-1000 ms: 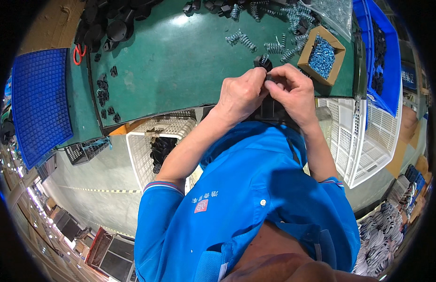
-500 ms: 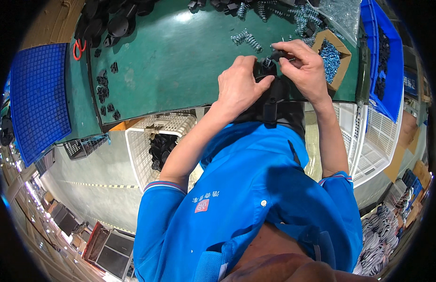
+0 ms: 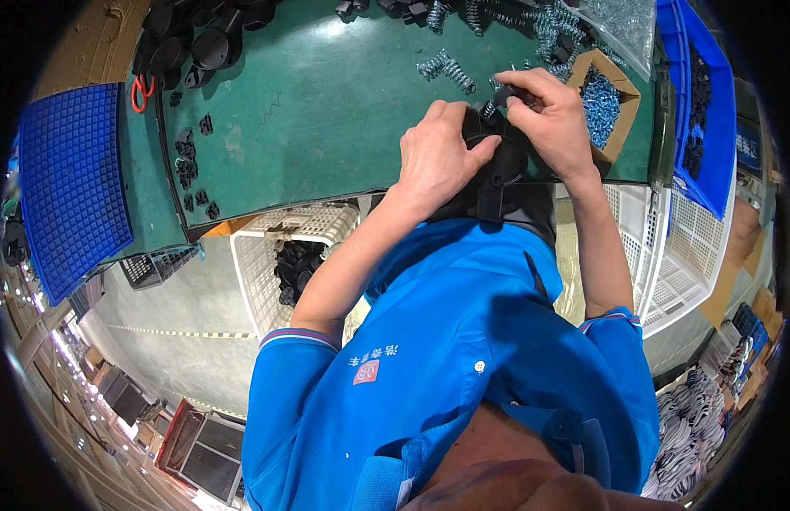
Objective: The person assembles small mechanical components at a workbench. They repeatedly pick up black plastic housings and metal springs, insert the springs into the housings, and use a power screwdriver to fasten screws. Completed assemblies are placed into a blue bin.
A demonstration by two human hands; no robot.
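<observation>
At the table's near edge my left hand [image 3: 437,153] grips a black plastic part [image 3: 507,162] with a rounded body and a flat tab toward me. Its thumb lies across the part, and the fingers behind are partly hidden. A small coil spring [image 3: 489,111] stands at the far end of that part. My right hand [image 3: 550,119] pinches a small black plastic piece [image 3: 516,94] between thumb and fingers, right against the spring's upper end. Just beyond my hands, several loose springs [image 3: 446,70] lie on the green table [image 3: 310,119].
Right of my right hand sits a cardboard box [image 3: 621,140] of bluish screws. A heap of springs [image 3: 552,34] and black parts [image 3: 212,47] line the far side. Red-handled scissors [image 3: 141,92] lie left. Blue bins [image 3: 710,162] and white crates [image 3: 250,281] flank the table.
My right hand has shifted slightly left and down with the small black piece. The black part in my left hand has turned a little, showing more of its rounded body.
</observation>
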